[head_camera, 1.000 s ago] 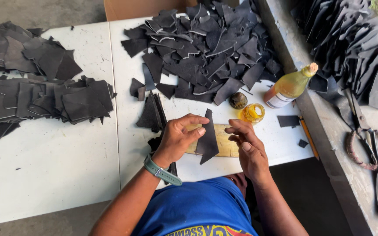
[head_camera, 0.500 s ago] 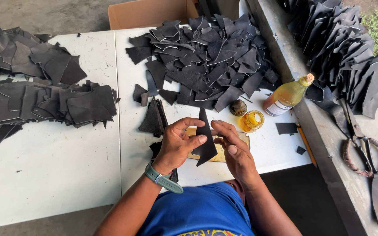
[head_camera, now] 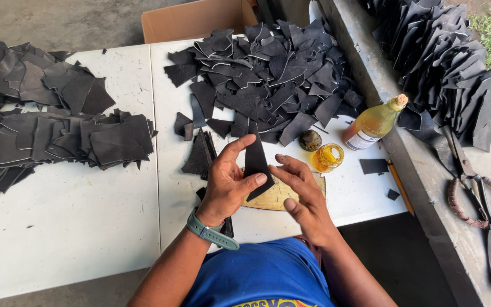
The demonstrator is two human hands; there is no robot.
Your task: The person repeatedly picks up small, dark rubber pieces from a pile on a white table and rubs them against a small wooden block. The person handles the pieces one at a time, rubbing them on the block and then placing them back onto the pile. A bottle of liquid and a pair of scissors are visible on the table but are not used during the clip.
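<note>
Black scrap (head_camera: 255, 161) now raised more upright than half a second ago, pinched between thumb and fingers (head_camera: 258, 179) of the left hand (head_camera: 228, 182) above the wooden board (head_camera: 279, 196). Right hand (head_camera: 305, 193) drawn in just beside it, fingers spread open, holding nothing. Bottle (head_camera: 373, 124), small jar (head_camera: 326, 157) and big scrap heap (head_camera: 274, 79) unmoved. Bare counter (head_camera: 75, 222) wide open to the left; right counter edge close, scissors (head_camera: 475, 190) on the ledge beyond.
</note>
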